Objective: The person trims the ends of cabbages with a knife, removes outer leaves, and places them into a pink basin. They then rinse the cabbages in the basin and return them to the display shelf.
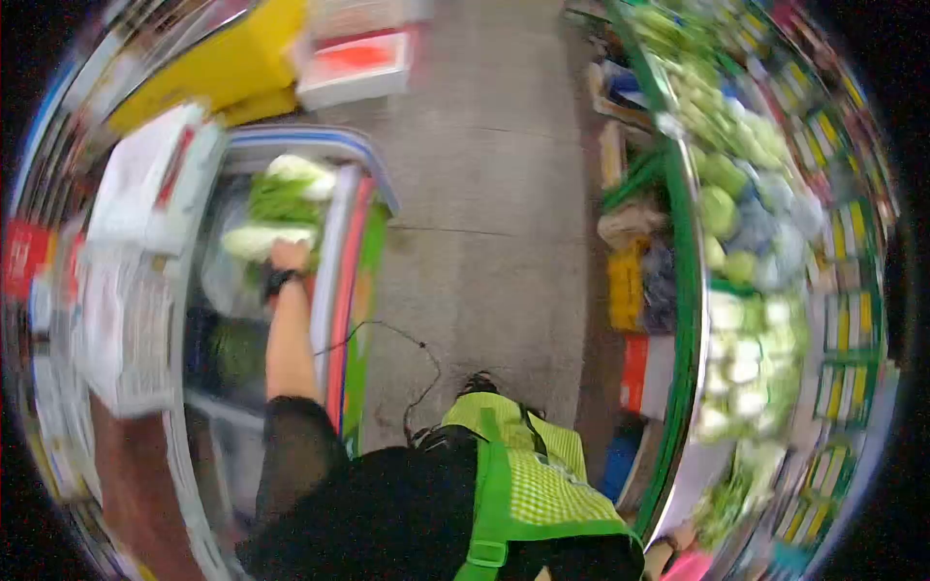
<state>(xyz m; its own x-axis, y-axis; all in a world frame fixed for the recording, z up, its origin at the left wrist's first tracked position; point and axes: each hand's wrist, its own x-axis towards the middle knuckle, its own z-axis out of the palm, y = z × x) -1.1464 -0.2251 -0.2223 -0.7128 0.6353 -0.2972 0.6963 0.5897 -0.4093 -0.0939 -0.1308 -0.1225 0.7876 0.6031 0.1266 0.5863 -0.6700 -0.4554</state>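
Note:
My left hand (289,255), with a dark band on its wrist, is closed on the end of a long pale cabbage (254,241) inside an open chest (363,145) at the left. Just above it in the chest lie leafy greens (274,198) and another whitish cabbage (302,174). At the bottom right, my right hand (684,535) rests beside leafy greens (725,508) on the shelf, close to something pink (690,565). Motion blur and the frame's edge hide its fingers.
White boxes (145,184) stand along the chest's left side. A green-edged shelf (690,290) on the right holds round cabbages (717,207) and rows of pale vegetables (746,368). A grey floor aisle (475,194) runs between, with a thin dark cord (436,363) near the chest.

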